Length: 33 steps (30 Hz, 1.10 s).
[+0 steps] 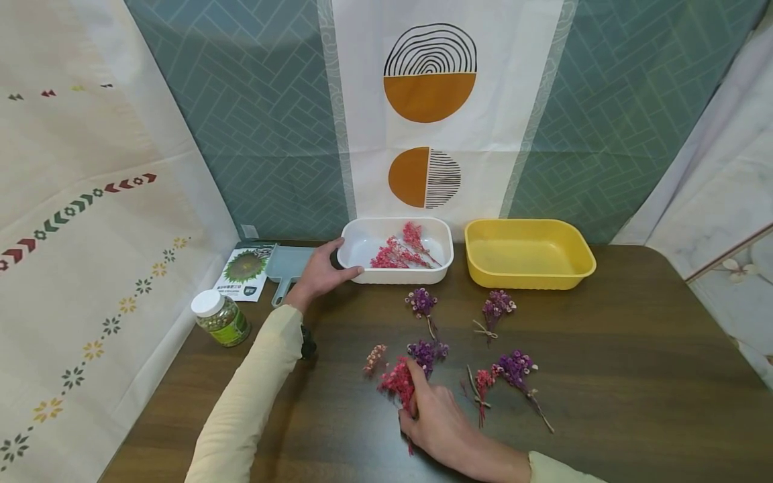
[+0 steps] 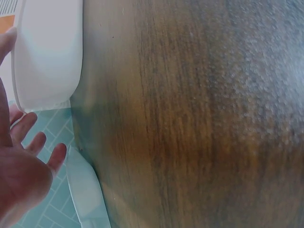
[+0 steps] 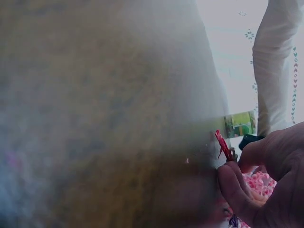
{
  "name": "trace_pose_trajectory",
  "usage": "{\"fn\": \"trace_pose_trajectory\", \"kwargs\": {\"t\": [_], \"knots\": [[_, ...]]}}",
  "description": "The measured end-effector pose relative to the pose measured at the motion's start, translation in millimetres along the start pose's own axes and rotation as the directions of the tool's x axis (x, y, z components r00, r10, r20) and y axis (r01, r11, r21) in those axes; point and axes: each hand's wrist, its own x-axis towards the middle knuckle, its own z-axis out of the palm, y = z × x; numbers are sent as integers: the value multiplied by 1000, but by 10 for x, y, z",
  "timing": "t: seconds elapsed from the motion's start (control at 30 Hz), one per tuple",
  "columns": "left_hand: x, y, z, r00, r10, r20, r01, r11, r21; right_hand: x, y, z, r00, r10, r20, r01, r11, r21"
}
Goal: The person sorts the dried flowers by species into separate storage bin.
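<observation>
Against the white tray (image 1: 392, 276), the left hand (image 1: 320, 272) rests, fingers spread; in front of it, the right hand (image 1: 439, 419) pinches red flowers (image 1: 396, 381), best lightly by stems.

White-lidded jar (image 1: 222, 318) near sunflower packet (image 1: 244, 270) — pale scoop (image 1: 288, 263) alongside

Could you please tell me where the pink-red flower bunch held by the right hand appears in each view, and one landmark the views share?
Head: pink-red flower bunch below centre, in the right hand.
Left wrist: not in this picture.
Right wrist: lower right, blossoms partly hidden by the hand, stems above the fingertips.
Shared landmark: the brown table, blurred in the right wrist view.
</observation>
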Motion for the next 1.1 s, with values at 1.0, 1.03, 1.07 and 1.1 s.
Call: {"fn": "trace_pose_trajectory", "kwargs": {"t": [1.0, 1.03, 1.07, 1.1], "knots": [[4, 2, -9, 1000, 17, 7, -17, 1000, -3, 145, 39, -360, 973, -223, -64, 226, 972, 60], [4, 0, -9, 1000, 18, 6, -18, 1000, -3, 156, 46, -380, 971, -230, -60, 234, 970, 60], [6, -3, -7, 1000, 18, 5, -18, 1000, -2, 167, 54, -402, 969, -239, -56, 242, 969, 57], [7, -5, -5, 1000, 19, 5, -19, 1000, 0, 182, 61, -426, 968, -246, -51, 248, 967, 56]]}}
